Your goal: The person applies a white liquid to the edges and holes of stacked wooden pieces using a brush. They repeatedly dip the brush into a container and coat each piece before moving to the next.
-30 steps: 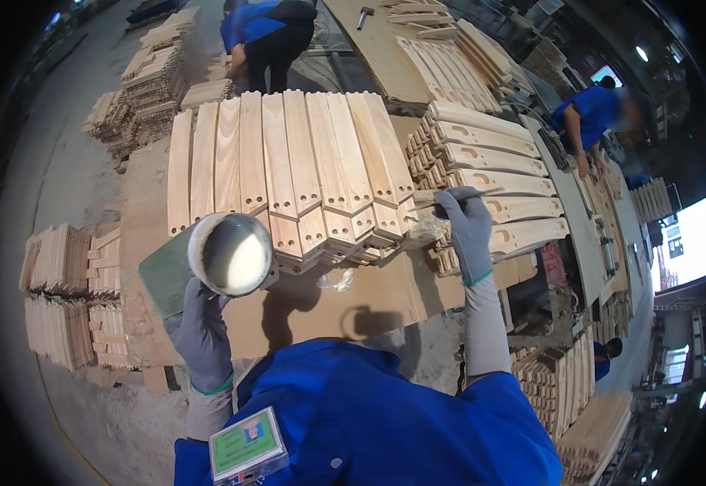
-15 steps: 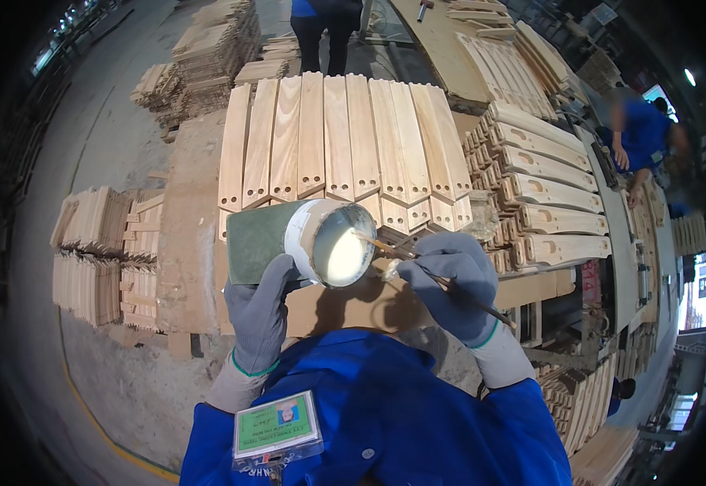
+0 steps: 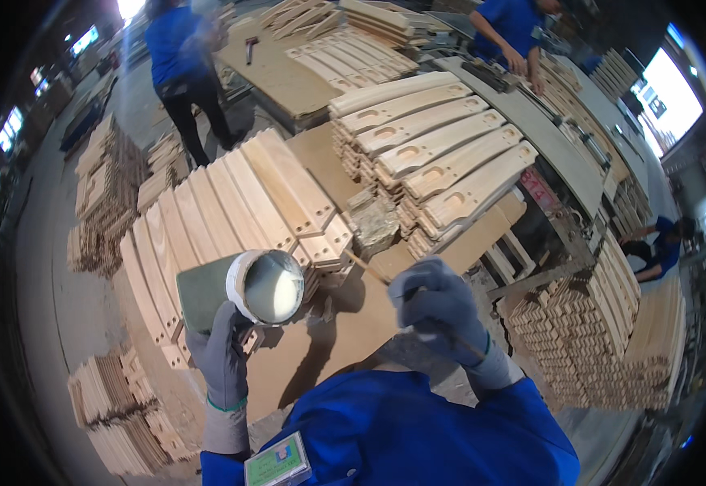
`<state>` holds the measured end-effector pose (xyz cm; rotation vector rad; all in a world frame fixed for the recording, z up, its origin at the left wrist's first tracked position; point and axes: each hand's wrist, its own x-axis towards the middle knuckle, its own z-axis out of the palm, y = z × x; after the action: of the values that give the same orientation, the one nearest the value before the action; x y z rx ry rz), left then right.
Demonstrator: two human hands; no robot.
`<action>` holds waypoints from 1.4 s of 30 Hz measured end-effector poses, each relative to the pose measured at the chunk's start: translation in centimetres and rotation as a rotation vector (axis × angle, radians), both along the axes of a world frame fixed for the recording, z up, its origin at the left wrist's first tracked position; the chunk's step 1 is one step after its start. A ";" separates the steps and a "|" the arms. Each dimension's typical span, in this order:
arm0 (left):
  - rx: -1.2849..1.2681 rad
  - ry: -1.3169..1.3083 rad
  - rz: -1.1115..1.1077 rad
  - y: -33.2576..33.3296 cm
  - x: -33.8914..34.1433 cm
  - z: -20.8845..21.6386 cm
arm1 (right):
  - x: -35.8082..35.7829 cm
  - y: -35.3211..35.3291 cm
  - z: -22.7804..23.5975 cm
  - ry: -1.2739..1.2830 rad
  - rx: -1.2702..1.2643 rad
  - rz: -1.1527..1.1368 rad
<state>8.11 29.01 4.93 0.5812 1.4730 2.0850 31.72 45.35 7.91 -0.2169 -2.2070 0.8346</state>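
My left hand [image 3: 219,348], in a grey glove, is closed around a round can [image 3: 243,287] tipped toward me. Creamy white liquid [image 3: 276,292] shows inside it. Against the can's left side is a dark green rectangular piece [image 3: 205,292]; whether it is joined to the can I cannot tell. My gloved right hand [image 3: 438,304], somewhat blurred, grips a thin brown stick [image 3: 366,266]. The stick's far end is close to the drilled ends of pale wooden slats [image 3: 235,194] laid side by side; whether it touches them I cannot tell.
Stacked curved wooden pieces with slots [image 3: 442,146] stand right of the slats, beside a rough block [image 3: 373,220]. More piles [image 3: 571,348] lie at the right and left. One person [image 3: 179,57] stands beyond; another [image 3: 507,36] works at a bench.
My view has turned to the right. The stick has come out of the can toward the slat ends, and my right hand has moved away from the can.
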 end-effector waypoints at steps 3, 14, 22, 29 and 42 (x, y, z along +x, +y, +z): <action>-0.006 0.150 -0.083 6.4 0.0 1.9 | 3.7 0.8 -1.0 0.016 -0.205 -0.211; -0.295 0.516 -0.724 28.2 -0.9 -4.2 | 11.2 2.8 -5.5 0.031 -0.295 -0.457; -0.673 0.528 -1.034 35.9 -1.5 -9.8 | 13.4 4.5 -5.7 -0.010 -0.281 -0.463; -0.682 1.024 -0.931 38.7 -7.1 -14.4 | 12.9 4.8 -10.3 0.371 -0.557 -0.279; -0.508 0.982 -0.832 24.2 3.4 -0.9 | 9.9 5.5 -8.4 0.056 -0.016 -0.347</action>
<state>11.56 53.25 4.04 1.7570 1.6833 0.7140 41.59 50.86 -0.53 -0.5600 -2.0315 0.6561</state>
